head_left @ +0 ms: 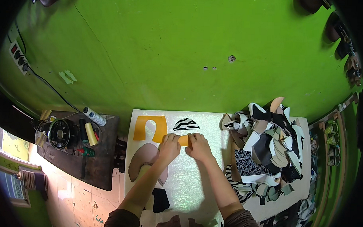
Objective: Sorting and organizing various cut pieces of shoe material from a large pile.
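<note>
Between my two hands is a small orange-yellow piece of material (183, 141), flat and close to the white tabletop. My left hand (170, 146) grips its left end, fingers closed. The right end is in my right hand (198, 146), fingers bent over it. Just left of my left hand lies a larger orange-yellow U-shaped cut piece (141, 130). Beyond my hands rests a zebra-striped half-round piece (186, 124). A pinkish-beige curved piece (142, 157) lies beside my left forearm, partly covered by it.
A tall heap of mixed scraps (268, 152) covers the table's right side. A black piece (161, 200) lies near the front edge. On the left, a dark sewing machine table (97, 166) carries a handwheel (60, 134) and thread cones (94, 116). A green wall (159, 52) stands behind.
</note>
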A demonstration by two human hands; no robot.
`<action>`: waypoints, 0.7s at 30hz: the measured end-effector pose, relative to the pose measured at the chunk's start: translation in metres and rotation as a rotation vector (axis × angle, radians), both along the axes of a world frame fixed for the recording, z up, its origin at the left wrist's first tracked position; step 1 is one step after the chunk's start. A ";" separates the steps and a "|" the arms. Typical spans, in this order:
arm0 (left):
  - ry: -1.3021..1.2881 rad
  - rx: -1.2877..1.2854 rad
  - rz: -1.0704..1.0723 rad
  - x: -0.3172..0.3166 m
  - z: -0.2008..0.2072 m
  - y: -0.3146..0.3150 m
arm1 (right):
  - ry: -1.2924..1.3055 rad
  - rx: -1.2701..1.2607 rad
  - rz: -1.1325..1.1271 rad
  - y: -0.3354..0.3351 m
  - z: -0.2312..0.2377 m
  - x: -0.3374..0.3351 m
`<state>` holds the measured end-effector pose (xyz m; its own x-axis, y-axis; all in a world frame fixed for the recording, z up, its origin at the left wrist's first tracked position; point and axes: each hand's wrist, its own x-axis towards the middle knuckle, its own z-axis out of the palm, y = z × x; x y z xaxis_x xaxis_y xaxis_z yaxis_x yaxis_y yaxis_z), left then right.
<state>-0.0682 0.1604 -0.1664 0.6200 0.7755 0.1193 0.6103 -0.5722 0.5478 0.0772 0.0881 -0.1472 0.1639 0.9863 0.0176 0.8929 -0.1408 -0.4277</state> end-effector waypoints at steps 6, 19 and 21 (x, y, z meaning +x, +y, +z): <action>0.009 0.140 -0.220 -0.002 -0.002 0.003 | 0.041 0.039 0.045 0.003 -0.009 0.004; 0.236 0.280 -0.296 -0.011 -0.004 -0.021 | -0.161 0.133 0.016 -0.031 -0.022 -0.024; 0.288 0.267 -0.272 -0.014 -0.010 -0.025 | -0.162 0.095 -0.028 -0.038 -0.037 -0.027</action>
<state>-0.0823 0.1354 -0.1766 0.8333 0.5461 0.0855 0.5243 -0.8299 0.1908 0.0504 0.0505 -0.1847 0.1787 0.9741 0.1385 0.9474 -0.1324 -0.2913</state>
